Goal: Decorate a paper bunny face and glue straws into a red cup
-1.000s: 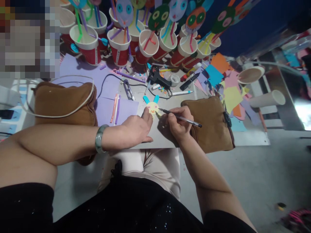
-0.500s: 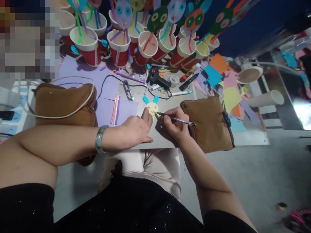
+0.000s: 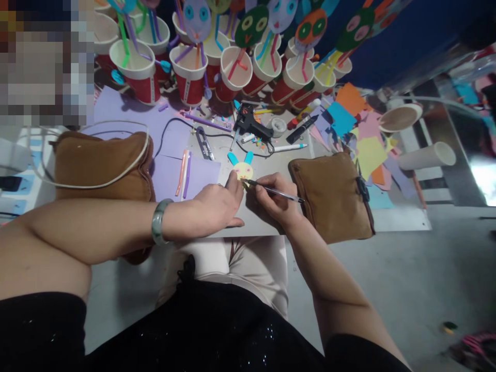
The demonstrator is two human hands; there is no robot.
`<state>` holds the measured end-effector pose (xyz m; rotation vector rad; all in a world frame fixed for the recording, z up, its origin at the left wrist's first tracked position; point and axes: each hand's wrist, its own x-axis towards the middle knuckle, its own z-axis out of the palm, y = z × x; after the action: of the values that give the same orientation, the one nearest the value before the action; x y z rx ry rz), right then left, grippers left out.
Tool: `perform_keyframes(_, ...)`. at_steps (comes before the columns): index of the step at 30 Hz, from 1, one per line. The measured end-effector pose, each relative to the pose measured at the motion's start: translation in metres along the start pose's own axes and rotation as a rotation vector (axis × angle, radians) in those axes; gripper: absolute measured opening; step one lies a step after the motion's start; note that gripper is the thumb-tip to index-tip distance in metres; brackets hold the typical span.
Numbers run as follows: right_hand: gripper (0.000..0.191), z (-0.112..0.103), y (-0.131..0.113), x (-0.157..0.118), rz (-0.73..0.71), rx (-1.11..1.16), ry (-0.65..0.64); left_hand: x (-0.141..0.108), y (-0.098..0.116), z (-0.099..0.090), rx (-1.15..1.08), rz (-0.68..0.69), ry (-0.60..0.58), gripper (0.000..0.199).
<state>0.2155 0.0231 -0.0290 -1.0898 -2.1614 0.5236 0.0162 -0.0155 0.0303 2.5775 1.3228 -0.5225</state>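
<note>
A yellow paper rabbit face [image 3: 244, 168] with blue ears lies on the table near its front edge. My left hand [image 3: 219, 206] rests flat beside it, fingertips pressing on its left side and thumb stretched out. In my right hand [image 3: 281, 201] a black-tipped pen [image 3: 282, 195] is gripped, its point touching the lower part of the face near the orange mouth. My fingers and the pen hide some of the face's lower edge. Orange, white and purple straws [image 3: 185, 175] lie on purple paper [image 3: 205, 178] left of my hand.
Brown padded cushions stand on the left [image 3: 103, 163] and right [image 3: 331, 199]. Behind the paper face lie a black glue gun [image 3: 251, 124], a utility knife [image 3: 204, 143] and a tape roll [image 3: 278, 125]. Red paper cups [image 3: 189, 75] with paper faces line the back. Coloured paper scraps [image 3: 370, 150] lie right.
The pen tip and my right hand have shifted a little to the left across the lower part of the paper face. My left hand has stayed in place.
</note>
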Motion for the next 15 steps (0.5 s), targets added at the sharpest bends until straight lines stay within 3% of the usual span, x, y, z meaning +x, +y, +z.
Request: perform_keyframes(15,0.007,0.0013,0.0009,0.0003,0.007,0.024,0.011,0.0017,0.0003,0.0039,0.002,0.007,0.010,0.101)
